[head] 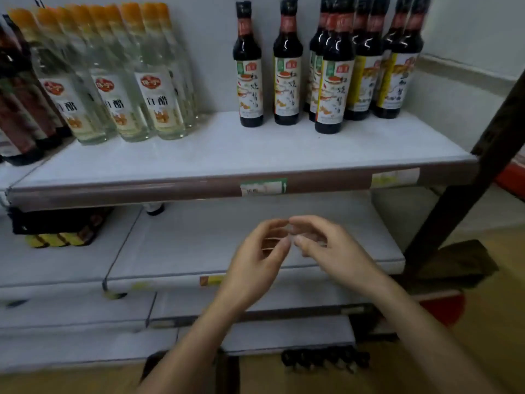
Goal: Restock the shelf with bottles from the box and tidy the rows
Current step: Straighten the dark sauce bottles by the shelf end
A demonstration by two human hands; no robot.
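Hovering before the lower white shelf (184, 245), left hand (255, 254) and right hand (332, 248) curl fingers (272, 226) tip to tip; whether they pinch anything is unclear. Dark glass sauce bottles (251, 66) stand on the upper shelf (199, 155).

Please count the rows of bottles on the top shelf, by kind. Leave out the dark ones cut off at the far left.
Clear bottles with orange caps: 3 rows
Dark bottles with white labels: 3 rows
Dark bottles with yellow labels: 2 rows
Total: 8 rows
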